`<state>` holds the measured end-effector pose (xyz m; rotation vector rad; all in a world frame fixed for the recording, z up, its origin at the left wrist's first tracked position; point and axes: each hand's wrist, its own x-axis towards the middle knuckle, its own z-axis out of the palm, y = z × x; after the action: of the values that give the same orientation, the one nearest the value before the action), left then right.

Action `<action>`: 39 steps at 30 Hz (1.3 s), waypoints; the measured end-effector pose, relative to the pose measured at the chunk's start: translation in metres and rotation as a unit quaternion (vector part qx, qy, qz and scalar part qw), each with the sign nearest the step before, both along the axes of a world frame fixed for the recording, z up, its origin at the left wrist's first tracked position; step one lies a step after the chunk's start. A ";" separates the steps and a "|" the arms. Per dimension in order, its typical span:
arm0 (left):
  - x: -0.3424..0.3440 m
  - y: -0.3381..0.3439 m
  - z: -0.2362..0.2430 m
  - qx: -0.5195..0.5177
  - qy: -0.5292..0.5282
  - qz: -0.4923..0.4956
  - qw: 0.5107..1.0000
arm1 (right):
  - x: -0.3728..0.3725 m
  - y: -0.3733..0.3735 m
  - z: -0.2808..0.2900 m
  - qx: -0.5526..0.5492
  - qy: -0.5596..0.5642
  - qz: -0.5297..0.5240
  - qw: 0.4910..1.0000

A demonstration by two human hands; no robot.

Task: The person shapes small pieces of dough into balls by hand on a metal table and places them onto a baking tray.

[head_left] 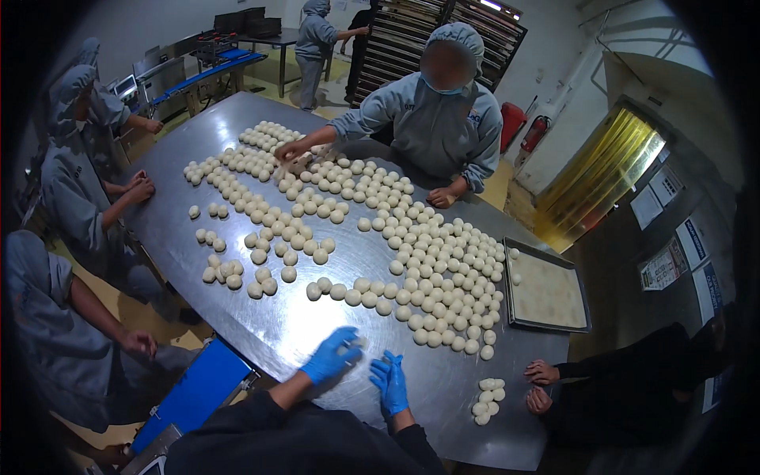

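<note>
My left hand (332,355), in a blue glove, is over the near edge of the steel table (237,332). Its fingers reach forward and apart; a small pale patch beside the fingertips is too blurred to name. Close by on the right, my right hand (389,383), gloved in blue too, has its fingers spread and nothing visible in them. Beyond both hands runs a row of white dough balls (353,297). It joins a large mass of dough balls (443,269) to the right. Smaller clusters of dough balls (229,273) sit to the left.
A shallow tray (546,326) with a few dough balls lies at the table's right. A small dough group (484,408) is near a dark-sleeved person's hands (541,384). Across the table a co-worker (443,119) reaches among the balls. Other people stand left, near a blue conveyor (190,392).
</note>
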<state>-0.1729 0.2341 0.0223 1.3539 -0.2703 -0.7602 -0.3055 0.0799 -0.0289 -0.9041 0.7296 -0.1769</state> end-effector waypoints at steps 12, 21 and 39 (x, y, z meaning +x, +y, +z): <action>-0.052 -0.005 -0.064 0.143 -0.634 -0.079 0.756 | -0.097 0.023 -0.037 -0.735 0.258 0.062 0.624; 0.037 -0.027 -0.064 0.225 -0.570 -0.107 0.783 | -0.050 -0.065 -0.002 -0.751 0.227 0.005 0.620; -0.026 0.003 -0.076 -0.008 -0.575 -0.189 0.796 | -0.143 -0.018 -0.172 -0.731 0.125 0.030 0.671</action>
<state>-0.1985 0.2373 -0.0535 1.6272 -1.5461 -0.1347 -0.4486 0.0617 -0.2006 -2.5492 0.7258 -0.6385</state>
